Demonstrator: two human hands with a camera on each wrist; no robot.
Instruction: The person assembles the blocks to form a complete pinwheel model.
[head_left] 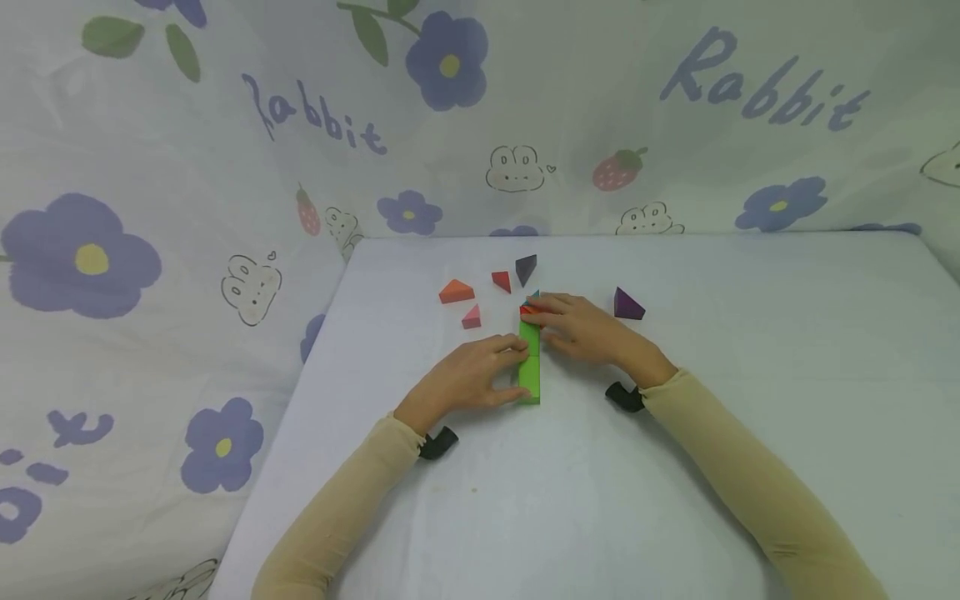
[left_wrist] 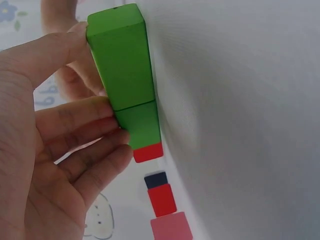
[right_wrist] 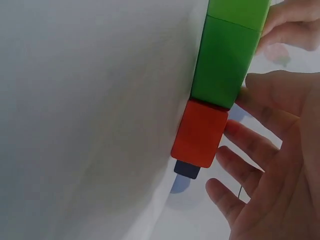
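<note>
In the head view we find the right hand partly hiding the red block, twelve o'clock from the green blocks.

A white-covered bench before me, two green blocks end to end, red block touching their far end, orange wedge, pink wedge, small red wedge to the left, dark grey block beyond, purple block apart on the right.

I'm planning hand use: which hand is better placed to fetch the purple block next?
Probably the right hand: the purple block lies close beside it. The left hand is farther off, touching the green blocks, with the right hand in between.
</note>
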